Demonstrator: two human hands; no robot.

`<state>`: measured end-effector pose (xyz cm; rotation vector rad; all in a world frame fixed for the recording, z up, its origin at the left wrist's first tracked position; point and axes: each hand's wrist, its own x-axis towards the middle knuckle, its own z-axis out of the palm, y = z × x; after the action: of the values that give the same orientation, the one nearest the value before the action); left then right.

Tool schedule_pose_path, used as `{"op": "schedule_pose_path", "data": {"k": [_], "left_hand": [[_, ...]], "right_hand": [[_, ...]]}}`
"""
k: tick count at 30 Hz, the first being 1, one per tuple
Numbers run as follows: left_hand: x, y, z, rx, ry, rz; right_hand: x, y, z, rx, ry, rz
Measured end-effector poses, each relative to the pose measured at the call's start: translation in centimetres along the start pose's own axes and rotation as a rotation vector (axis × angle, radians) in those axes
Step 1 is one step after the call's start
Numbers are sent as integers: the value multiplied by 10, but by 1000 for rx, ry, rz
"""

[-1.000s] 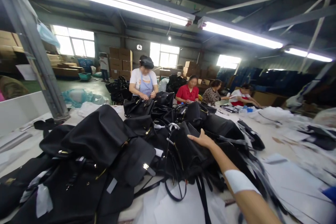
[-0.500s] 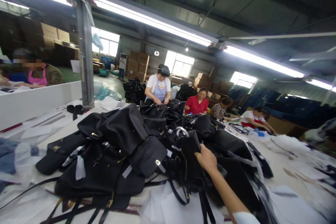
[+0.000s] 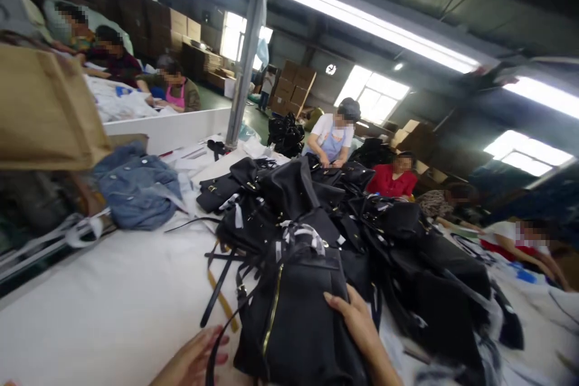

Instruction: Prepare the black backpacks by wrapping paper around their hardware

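A black bag with a gold zipper down its side stands in front of me at the lower middle, with white wrapping on its handle. My right hand grips its right side, thumb on the front panel. Left of the bag, my left hand is open with fingers apart, close to a hanging black strap. Behind the bag lies a heap of black bags with gold fittings and white tags.
Blue denim cloth and a brown paper bag are at the left. A metal post rises behind the white table. Several people work beyond, one in a blue apron. Plastic wrap lies at the right.
The view has swung left. My right hand has brought a black bag from the heap nearer to me, and my left hand has come into view.
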<state>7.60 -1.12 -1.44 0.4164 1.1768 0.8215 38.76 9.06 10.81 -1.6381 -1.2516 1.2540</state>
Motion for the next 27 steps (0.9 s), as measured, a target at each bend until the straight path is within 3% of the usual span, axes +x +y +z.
{"op": "schedule_pose_path", "data": {"k": [4,7,9,12,15,18,22,25,27], "left_hand": [[-26,-4,-32,-91,-93,31],[-42,-9,-50,-80,-103,62],[-50,-7,-59,-43,-90,90],[-52,-2,-72,135,-67,140],[-40,-11,-87,517,6,246],[-26,-32,-98,959,96,221],[-21,-46,-94,1161,189,227],[-22,-41,-84,1247,246,247],[-21,-37,-80,1268,258,284]], "right_hand": [[-14,88,93,102,-96,140],[-31,138,127,206,-171,315],[-43,154,132,277,-229,375],[-65,166,134,328,-249,337],[-87,184,146,284,-192,291],[-101,209,160,130,-142,301],[-102,228,161,-117,-141,262],[-102,221,155,-331,-128,256],[-105,207,153,-465,-51,153]]}}
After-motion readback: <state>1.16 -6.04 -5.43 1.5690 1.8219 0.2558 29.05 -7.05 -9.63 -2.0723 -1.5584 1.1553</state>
